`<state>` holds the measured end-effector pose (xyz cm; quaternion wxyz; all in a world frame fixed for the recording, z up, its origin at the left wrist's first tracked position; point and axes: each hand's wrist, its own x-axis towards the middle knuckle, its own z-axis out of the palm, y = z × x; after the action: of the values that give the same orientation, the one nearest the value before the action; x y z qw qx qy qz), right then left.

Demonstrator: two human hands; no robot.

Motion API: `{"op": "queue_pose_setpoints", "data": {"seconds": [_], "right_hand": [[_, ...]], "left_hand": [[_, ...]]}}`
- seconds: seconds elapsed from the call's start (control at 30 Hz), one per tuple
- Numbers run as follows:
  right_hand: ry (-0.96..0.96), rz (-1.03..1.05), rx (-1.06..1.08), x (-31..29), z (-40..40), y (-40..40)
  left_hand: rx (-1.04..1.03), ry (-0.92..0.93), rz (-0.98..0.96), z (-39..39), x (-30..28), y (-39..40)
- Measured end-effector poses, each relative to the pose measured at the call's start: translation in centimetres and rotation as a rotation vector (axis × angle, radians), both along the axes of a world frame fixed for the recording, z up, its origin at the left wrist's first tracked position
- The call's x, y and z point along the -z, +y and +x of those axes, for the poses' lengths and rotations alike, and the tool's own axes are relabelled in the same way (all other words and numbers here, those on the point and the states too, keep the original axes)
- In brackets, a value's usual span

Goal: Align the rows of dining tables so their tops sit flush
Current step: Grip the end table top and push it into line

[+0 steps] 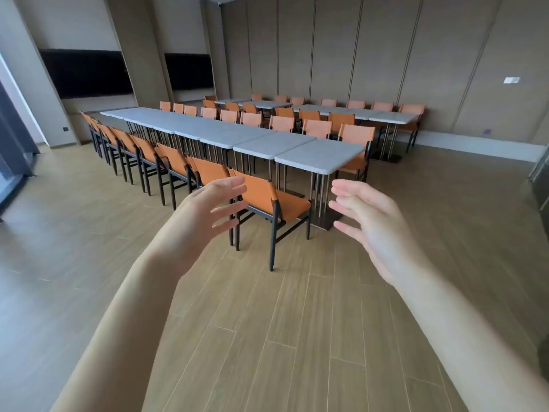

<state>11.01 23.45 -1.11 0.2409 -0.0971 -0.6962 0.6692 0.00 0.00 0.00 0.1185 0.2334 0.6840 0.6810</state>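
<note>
Both bare arms reach forward from the bottom of the frame, and the left hand (212,208) and the right hand (367,215) hang in the air just below the centre with palms turned toward each other, fingers straight and slightly spread, holding nothing. They are well short of any furniture, so this reads as a reach opened to the width of a tabletop, made ready before contact. The task's thing, the long row of grey stone-look rectangular dining tables (208,130), runs from the centre of the frame back toward the upper left, its tops butted end to end on slim metal legs. The nearest grey table of that row (319,159) sits just above the hands, and its front edge looks stepped a little forward of its neighbour's, which is probably why the hands frame this end first. A second row of the same grey tables (356,112) stands in the upper right, near the panelled wall, well apart from the first. Orange leather chairs with black frames line both rows; the closest orange chair (269,200) stands between the hands and the nearest table, its back toward the camera, so it may have to be passed or shifted to get a grip on the top. The wood-plank floor (267,337) fills the lower frame, and two dark wall screens (86,72) hang in the upper left.
</note>
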Motion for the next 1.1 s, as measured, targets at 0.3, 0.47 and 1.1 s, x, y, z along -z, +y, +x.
{"op": "queue_pose_setpoints", "data": {"seconds": [0.3, 0.47, 1.1], "right_hand": [[-0.048, -0.060, 0.119, 1.4, -9.2, 7.4], [-0.065, -0.072, 0.156, 2.7, -12.8, 13.1], [-0.086, 0.000, 0.124, 2.5, -28.2, 44.3]], "left_hand": [[0.116, -0.014, -0.048, -11.1, 1.3, 10.1], [0.150, -0.028, -0.034, -15.8, 2.4, 16.6], [0.134, 0.007, -0.126, -33.8, 3.2, 47.4]]}}
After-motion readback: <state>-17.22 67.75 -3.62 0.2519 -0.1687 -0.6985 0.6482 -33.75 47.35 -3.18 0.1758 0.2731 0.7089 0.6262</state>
